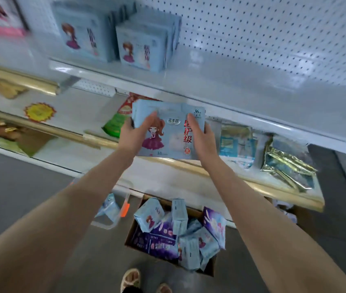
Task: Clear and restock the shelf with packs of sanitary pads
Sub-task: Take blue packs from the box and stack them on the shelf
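One pack (168, 134) sharp; shelf stock (138, 51) blurred.

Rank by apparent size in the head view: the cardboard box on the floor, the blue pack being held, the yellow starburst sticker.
1. cardboard box
2. blue pack, enlarged by nearness
3. starburst sticker

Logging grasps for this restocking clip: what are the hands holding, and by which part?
A light-blue pack of pads, held between both hands: the left hand grips its left edge, the right hand its right edge.
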`<state>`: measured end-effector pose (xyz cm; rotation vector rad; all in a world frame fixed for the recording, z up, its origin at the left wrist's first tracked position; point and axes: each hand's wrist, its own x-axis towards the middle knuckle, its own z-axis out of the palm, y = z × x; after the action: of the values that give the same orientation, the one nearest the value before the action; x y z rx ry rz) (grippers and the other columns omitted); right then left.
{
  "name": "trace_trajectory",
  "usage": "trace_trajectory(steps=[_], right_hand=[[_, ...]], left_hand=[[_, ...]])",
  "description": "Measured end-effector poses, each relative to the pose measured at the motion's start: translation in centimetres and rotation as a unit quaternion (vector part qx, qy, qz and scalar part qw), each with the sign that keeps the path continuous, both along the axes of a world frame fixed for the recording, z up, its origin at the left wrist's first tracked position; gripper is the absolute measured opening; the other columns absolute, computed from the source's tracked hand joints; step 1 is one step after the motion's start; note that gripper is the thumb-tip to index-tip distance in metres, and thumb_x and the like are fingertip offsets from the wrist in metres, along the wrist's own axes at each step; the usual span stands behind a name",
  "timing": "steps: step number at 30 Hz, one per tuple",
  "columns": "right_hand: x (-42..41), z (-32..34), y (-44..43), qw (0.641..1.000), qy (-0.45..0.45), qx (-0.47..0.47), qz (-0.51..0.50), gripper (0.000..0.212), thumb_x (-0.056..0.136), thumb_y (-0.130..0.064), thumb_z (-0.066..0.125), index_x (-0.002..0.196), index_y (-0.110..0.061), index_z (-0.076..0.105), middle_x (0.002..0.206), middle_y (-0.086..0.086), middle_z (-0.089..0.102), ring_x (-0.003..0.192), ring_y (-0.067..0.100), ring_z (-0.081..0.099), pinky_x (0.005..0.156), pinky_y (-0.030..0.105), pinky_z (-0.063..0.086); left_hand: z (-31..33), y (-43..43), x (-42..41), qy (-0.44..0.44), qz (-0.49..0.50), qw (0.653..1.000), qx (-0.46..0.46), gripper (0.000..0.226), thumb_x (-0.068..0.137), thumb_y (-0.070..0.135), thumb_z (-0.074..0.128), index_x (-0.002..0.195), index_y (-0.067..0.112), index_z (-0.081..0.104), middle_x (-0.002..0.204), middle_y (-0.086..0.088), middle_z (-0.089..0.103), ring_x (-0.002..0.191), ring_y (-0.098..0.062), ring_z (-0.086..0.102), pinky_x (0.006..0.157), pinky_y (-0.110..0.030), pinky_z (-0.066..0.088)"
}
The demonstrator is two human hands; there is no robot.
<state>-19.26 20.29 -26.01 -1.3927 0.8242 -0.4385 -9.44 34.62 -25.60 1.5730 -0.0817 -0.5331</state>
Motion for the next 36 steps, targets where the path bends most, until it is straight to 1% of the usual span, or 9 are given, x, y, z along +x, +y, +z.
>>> trace_trajectory(steps=[4,13,17,20,23,26,28,32,36], right_hand=[[1.9,5.8,0.6,0.998,-0.027,-0.035,0.033,0.033,0.085,-0.054,0.065,0.104,-0.027,0.064,0.097,-0.003,0.075,0.092,0.019,0.071,0.09,0.045,0.056],[7.7,15.0,3.1,0.989,-0.103,-0.076,0.076,0.047,0.089,-0.049,0.065,0.12,-0.014,0.056,0.106,0.007,0.073,0.088,0.02,0.073,0.076,0.038,0.06],[11.0,16.9,4.8,0.988,-0.119,-0.063,0.078,0.032,0.09,-0.04,0.066,0.111,-0.019,0.054,0.1,0.002,0.071,0.082,0.015,0.071,0.065,0.029,0.058],[14.2,17.7,6.6,0.987,-0.132,-0.068,0.058,0.032,0.09,-0.039,0.067,0.112,-0.019,0.054,0.1,0.002,0.071,0.083,0.015,0.071,0.066,0.029,0.058],[17.8,17.7,8.7,0.986,-0.153,-0.062,0.027,0.049,0.088,-0.042,0.069,0.126,-0.017,0.052,0.109,0.005,0.072,0.092,0.019,0.071,0.078,0.037,0.059],[21.9,17.7,11.2,0.986,-0.15,-0.067,-0.003,0.064,0.081,-0.055,0.07,0.131,-0.019,0.051,0.114,0.002,0.071,0.102,0.021,0.069,0.095,0.045,0.054],[24.6,18.2,12.8,0.986,-0.147,-0.071,-0.024,0.058,0.082,-0.055,0.069,0.126,-0.021,0.056,0.11,0.0,0.072,0.099,0.019,0.069,0.095,0.044,0.054],[28.8,19.2,14.3,0.986,-0.139,-0.07,-0.064,0.039,0.084,-0.052,0.069,0.111,-0.026,0.062,0.102,-0.003,0.074,0.095,0.019,0.071,0.091,0.043,0.056],[31.4,19.1,15.5,0.988,-0.114,-0.081,-0.071,0.034,0.088,-0.047,0.067,0.111,-0.022,0.063,0.096,-0.005,0.073,0.083,0.01,0.069,0.069,0.027,0.057]], left_hand=[[5.5,1.0,1.5,-0.034,0.014,0.998,-0.043,0.066,0.072,0.051,0.079,0.118,0.007,0.06,0.104,-0.008,0.073,0.086,-0.022,0.073,0.071,-0.036,0.061],[14.8,4.3,6.7,-0.104,0.057,0.988,-0.101,0.048,0.082,0.039,0.074,0.118,0.011,0.06,0.104,-0.003,0.072,0.083,-0.014,0.072,0.062,-0.023,0.057],[16.2,6.1,10.8,-0.124,0.045,0.987,-0.092,0.065,0.075,0.055,0.075,0.123,0.015,0.056,0.111,-0.004,0.07,0.095,-0.021,0.07,0.084,-0.04,0.058],[16.9,7.8,15.0,-0.141,0.02,0.987,-0.078,0.087,0.064,0.072,0.074,0.127,0.016,0.052,0.117,-0.001,0.067,0.1,-0.021,0.068,0.092,-0.04,0.053],[17.7,9.3,18.8,-0.159,-0.027,0.984,-0.077,0.068,0.076,0.063,0.07,0.122,0.016,0.049,0.115,-0.002,0.065,0.099,-0.02,0.067,0.088,-0.033,0.054],[18.5,11.0,23.7,-0.183,-0.05,0.978,-0.085,0.056,0.082,0.052,0.069,0.12,0.017,0.05,0.109,0.004,0.065,0.1,-0.018,0.066,0.095,-0.039,0.052],[19.3,12.0,27.1,-0.192,-0.069,0.976,-0.079,0.058,0.082,0.054,0.069,0.121,0.016,0.05,0.11,0.003,0.064,0.102,-0.017,0.065,0.098,-0.04,0.05],[20.2,12.9,32.3,-0.197,-0.086,0.974,-0.069,0.04,0.079,0.056,0.071,0.099,0.028,0.052,0.109,-0.001,0.067,0.097,-0.021,0.068,0.089,-0.044,0.056],[19.5,13.7,35.2,-0.209,-0.089,0.972,-0.059,0.037,0.086,0.047,0.067,0.107,0.02,0.053,0.097,0.005,0.064,0.081,-0.006,0.062,0.07,-0.024,0.051]])
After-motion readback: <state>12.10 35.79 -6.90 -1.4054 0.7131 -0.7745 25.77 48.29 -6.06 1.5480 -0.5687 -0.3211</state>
